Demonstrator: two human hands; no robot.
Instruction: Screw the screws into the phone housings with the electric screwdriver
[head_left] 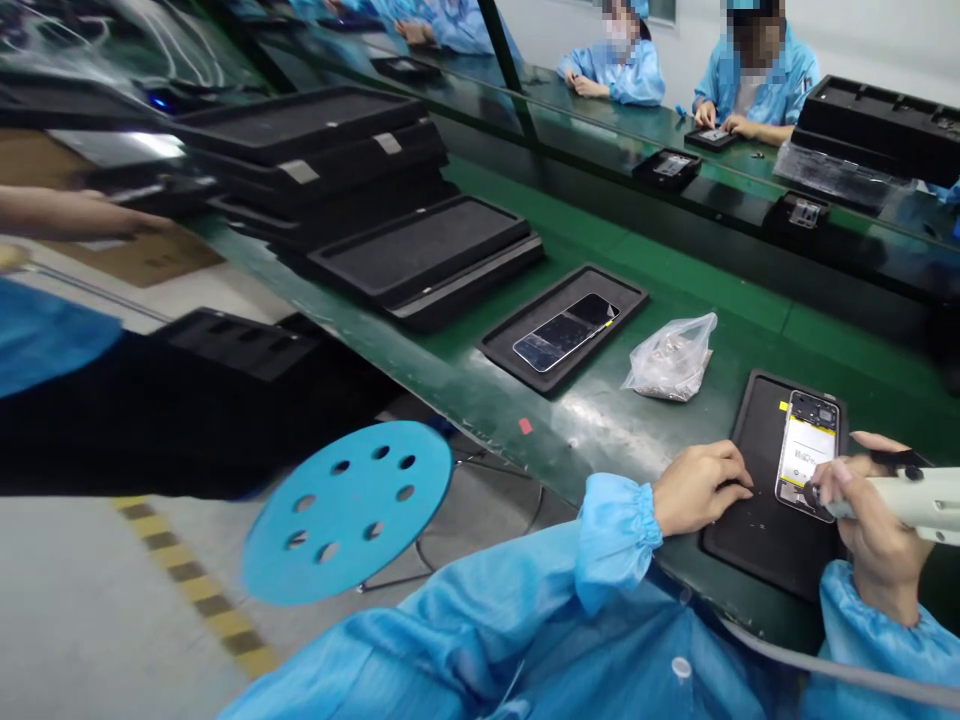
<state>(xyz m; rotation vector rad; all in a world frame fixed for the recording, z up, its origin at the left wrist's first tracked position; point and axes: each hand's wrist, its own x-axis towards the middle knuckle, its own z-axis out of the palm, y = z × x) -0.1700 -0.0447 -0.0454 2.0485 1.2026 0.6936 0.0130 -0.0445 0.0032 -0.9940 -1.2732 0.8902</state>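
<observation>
A smartphone with its back off (808, 450), white battery exposed, lies in a black foam tray (739, 540) at the right. My right hand (885, 530) is closed around a pale electric screwdriver (911, 500); its dark tip is at the phone's lower end. At the tray's left edge rests my left hand (701, 488), fingers bent and tips drawn together; whatever is between them, if anything, is too small to make out. Several tiny specks lie on the foam. A clear bag of small metal parts (670, 362) sits just beyond the tray.
Another phone (568, 332) lies in a second black tray (551, 384) on the green workbench (510, 385). Black trays are stacked (315, 135) farther left. A blue round stool (349, 515) stands below the bench edge. Co-workers in blue (757, 85) sit opposite; another person's arm (71, 212) reaches in at left.
</observation>
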